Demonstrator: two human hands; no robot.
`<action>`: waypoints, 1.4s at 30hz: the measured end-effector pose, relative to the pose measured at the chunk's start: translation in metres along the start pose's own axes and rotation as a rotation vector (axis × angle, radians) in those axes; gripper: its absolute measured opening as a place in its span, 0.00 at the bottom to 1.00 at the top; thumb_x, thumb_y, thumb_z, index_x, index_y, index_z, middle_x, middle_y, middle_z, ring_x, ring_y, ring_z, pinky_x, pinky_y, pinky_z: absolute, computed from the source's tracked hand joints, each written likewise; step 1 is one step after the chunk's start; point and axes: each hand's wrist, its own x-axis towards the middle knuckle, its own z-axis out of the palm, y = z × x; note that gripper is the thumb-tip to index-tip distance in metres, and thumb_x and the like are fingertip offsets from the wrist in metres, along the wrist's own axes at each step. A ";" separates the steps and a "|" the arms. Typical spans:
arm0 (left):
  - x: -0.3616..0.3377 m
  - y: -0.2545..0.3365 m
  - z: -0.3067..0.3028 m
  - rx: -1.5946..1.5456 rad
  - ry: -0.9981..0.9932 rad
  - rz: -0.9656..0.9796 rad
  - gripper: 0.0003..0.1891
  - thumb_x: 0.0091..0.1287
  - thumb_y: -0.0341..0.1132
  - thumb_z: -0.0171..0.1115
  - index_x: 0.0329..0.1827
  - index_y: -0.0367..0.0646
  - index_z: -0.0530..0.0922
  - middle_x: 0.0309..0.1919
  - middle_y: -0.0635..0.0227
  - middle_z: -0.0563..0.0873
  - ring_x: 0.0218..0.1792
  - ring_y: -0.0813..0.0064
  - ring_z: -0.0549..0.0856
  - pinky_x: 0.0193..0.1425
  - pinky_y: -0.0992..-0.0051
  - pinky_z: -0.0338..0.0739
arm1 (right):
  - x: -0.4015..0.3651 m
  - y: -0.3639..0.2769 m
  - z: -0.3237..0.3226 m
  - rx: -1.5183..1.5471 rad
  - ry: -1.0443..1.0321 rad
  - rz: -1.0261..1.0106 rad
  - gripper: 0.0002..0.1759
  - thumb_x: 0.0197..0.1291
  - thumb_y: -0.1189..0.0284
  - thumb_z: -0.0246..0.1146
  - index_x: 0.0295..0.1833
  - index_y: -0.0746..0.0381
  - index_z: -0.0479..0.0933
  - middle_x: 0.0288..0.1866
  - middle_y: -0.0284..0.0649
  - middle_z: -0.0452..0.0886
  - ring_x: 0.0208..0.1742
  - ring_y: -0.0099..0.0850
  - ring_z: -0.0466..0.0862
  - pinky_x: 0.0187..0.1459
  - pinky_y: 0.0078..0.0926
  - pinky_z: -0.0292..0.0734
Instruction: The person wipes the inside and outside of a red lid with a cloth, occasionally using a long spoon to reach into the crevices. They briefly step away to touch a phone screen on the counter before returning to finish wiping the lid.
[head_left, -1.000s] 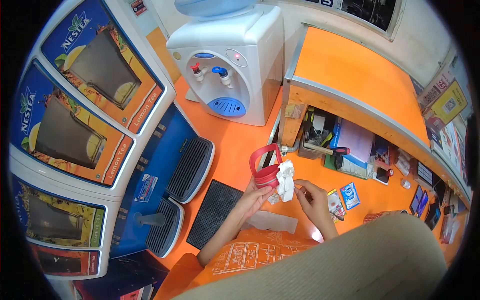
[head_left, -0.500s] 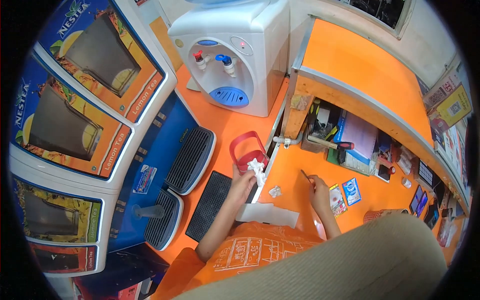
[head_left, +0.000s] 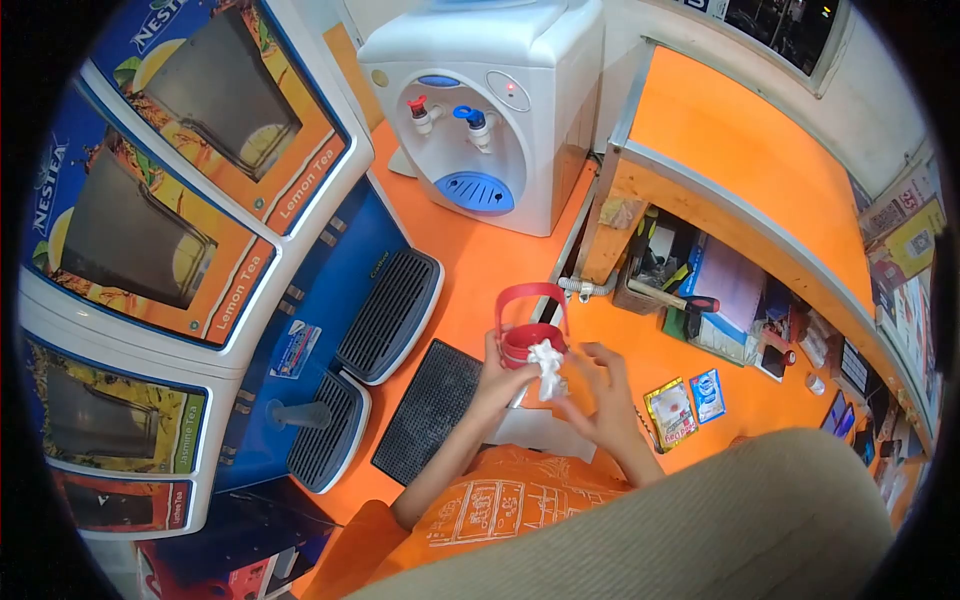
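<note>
My left hand [head_left: 502,382] grips a red cup-shaped holder [head_left: 518,345] with a looped handle standing up over its rim. A crumpled white tissue [head_left: 545,358] is bunched at the same hand's fingertips, against the holder's side. Close on the right, my right hand [head_left: 606,405] has its fingers apart, thumb and forefinger near the tissue. A small dark strip [head_left: 645,428] lies on the counter between my right wrist and a yellow-edged packet [head_left: 671,411]. Below the tissue, a white sheet [head_left: 545,432] lies partly hidden by my forearms.
Left stands a tea dispenser with drip trays [head_left: 390,318] and a black mat [head_left: 430,410] beside it. A white water dispenser [head_left: 480,110] is at the back. Under the orange shelf [head_left: 740,140] are stationery and a screwdriver [head_left: 700,303]. A blue packet [head_left: 709,396] lies right.
My right hand has let go of a thin dark object and come left to the tissue, fingers spreading. My left hand with the red holder has shifted slightly right.
</note>
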 end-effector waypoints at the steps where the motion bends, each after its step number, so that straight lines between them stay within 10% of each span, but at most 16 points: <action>1: 0.001 -0.006 0.003 0.068 -0.056 0.114 0.39 0.47 0.21 0.65 0.61 0.44 0.53 0.53 0.57 0.71 0.54 0.66 0.76 0.54 0.68 0.76 | 0.004 -0.005 -0.003 -0.019 -0.102 -0.153 0.30 0.44 0.76 0.66 0.58 0.52 0.72 0.53 0.42 0.71 0.55 0.42 0.70 0.54 0.41 0.69; 10: -0.022 0.008 0.025 -0.287 -0.172 -0.015 0.41 0.50 0.21 0.66 0.63 0.49 0.50 0.57 0.60 0.69 0.60 0.68 0.70 0.61 0.68 0.70 | 0.001 -0.007 0.005 0.066 0.142 -0.222 0.24 0.37 0.79 0.67 0.46 0.58 0.81 0.41 0.38 0.79 0.46 0.40 0.76 0.50 0.36 0.73; 18: -0.019 0.011 0.026 -0.362 -0.165 0.157 0.28 0.69 0.49 0.46 0.66 0.45 0.55 0.59 0.61 0.69 0.61 0.66 0.70 0.65 0.64 0.65 | -0.001 -0.021 0.001 0.697 0.180 0.217 0.12 0.49 0.81 0.65 0.42 0.66 0.77 0.41 0.42 0.79 0.44 0.29 0.79 0.46 0.25 0.73; 42: -0.035 0.045 0.043 0.012 -0.109 0.396 0.19 0.65 0.35 0.48 0.58 0.38 0.64 0.51 0.61 0.70 0.54 0.73 0.69 0.61 0.74 0.62 | 0.003 -0.032 -0.002 0.475 0.093 0.062 0.12 0.44 0.82 0.67 0.31 0.65 0.70 0.34 0.45 0.81 0.36 0.30 0.82 0.40 0.23 0.75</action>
